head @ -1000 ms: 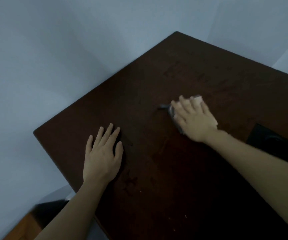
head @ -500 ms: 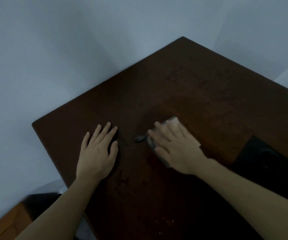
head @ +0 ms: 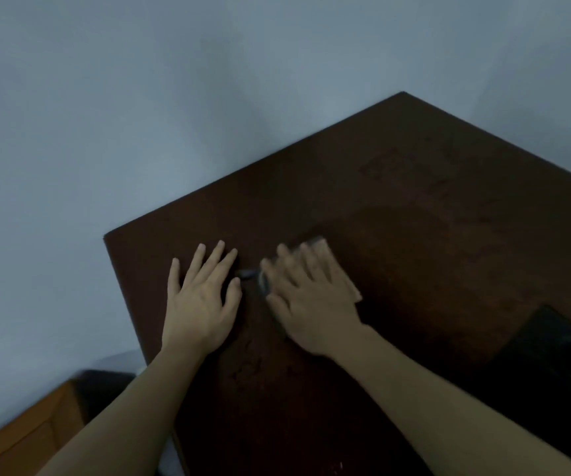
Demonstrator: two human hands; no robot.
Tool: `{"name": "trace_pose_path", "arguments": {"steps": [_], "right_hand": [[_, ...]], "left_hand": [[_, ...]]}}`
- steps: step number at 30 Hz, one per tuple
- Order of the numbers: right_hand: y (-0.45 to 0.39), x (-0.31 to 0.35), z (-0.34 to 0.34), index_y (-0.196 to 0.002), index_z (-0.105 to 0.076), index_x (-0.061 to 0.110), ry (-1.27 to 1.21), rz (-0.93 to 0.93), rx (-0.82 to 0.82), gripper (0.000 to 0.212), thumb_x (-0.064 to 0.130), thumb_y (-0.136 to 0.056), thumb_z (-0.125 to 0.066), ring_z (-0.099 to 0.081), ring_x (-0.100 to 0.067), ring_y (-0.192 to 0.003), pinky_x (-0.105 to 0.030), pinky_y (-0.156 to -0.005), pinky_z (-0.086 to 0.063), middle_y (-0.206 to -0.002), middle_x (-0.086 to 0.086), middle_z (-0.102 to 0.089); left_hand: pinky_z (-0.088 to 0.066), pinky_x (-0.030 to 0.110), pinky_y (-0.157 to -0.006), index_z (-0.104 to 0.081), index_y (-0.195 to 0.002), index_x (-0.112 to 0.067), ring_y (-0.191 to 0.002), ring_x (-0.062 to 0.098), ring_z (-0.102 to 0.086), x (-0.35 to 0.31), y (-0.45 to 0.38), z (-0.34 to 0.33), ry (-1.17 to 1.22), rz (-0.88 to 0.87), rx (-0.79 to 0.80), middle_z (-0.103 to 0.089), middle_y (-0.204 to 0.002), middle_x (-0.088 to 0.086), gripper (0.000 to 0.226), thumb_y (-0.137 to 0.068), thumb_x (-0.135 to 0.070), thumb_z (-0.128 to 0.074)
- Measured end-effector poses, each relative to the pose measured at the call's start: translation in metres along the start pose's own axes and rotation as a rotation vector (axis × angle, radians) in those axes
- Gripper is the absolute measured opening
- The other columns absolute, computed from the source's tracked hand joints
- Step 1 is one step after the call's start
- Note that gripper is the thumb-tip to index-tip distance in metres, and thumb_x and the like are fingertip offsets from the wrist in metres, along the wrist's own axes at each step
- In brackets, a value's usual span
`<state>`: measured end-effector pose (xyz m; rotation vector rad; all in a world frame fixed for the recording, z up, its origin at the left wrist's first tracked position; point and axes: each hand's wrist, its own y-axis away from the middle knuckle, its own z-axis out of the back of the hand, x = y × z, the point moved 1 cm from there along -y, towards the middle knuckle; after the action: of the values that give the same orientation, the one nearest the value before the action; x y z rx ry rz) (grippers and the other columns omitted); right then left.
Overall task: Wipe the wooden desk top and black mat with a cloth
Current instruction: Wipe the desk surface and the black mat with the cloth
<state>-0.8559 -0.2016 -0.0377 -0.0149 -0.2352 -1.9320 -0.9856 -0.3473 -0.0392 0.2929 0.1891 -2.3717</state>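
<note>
— Right hand (head: 311,304) is pressed flat, fingers spread, pinning the cloth (head: 346,280) to the wooden desk top (head: 414,207); it's blurred, so it looks mid-stroke, just beside the left hand (head: 201,300).

— And the left?

— Flat on the wood near the corner, fingers apart, holding nothing. My worry is a stroke running into those resting fingers, or sliding off the desk edge.

— What about the black mat (head: 552,355)?

— Off to the right at the frame edge, well apart from the cloth. It looks unwiped, though that's a guess.

— Any containers?

— None I can see. Something dark sits below the desk at lower left; I can't tell what it is.
</note>
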Motion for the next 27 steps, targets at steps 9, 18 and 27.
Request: {"name": "trace_pose_path", "arguments": {"steps": [9,18,27], "right_hand": [[-0.018,-0.119,0.012,-0.162,0.002,0.033,0.101,-0.209,0.08,0.076,0.055,-0.09,0.015,0.008,-0.033,-0.156,-0.058,-0.122,-0.003,-0.171,0.001,0.007],[-0.035,-0.012,0.014,-0.161,0.003,0.039,0.03,-0.027,0.066,0.073,0.059,-0.091,0.013,0.01,-0.03,-0.156,-0.054,-0.123,0.005,-0.17,0.002,0.008],[-0.066,-0.087,0.028,-0.156,0.02,0.038,0.123,-0.181,0.098,0.067,0.057,-0.091,0.013,0.008,-0.031,-0.156,-0.054,-0.123,-0.003,-0.17,0.001,0.013]], "left_hand": [[0.011,0.046,-0.124,-0.02,-0.159,-0.037,-0.153,0.007,0.006,0.001,-0.004,0.0,0.01,0.045,0.072,-0.009,-0.167,-0.014,0.071,-0.094,-0.061,-0.005],[-0.006,0.047,-0.123,-0.026,-0.156,-0.04,-0.153,0.01,-0.011,0.019,-0.016,0.012,-0.038,-0.008,0.096,-0.016,-0.166,-0.014,0.075,-0.09,-0.063,-0.001],[0.001,0.037,-0.125,-0.025,-0.157,-0.037,-0.154,0.01,-0.005,0.103,-0.08,0.031,-0.086,-0.156,0.101,-0.016,-0.166,-0.011,0.071,-0.093,-0.061,-0.004]]}}
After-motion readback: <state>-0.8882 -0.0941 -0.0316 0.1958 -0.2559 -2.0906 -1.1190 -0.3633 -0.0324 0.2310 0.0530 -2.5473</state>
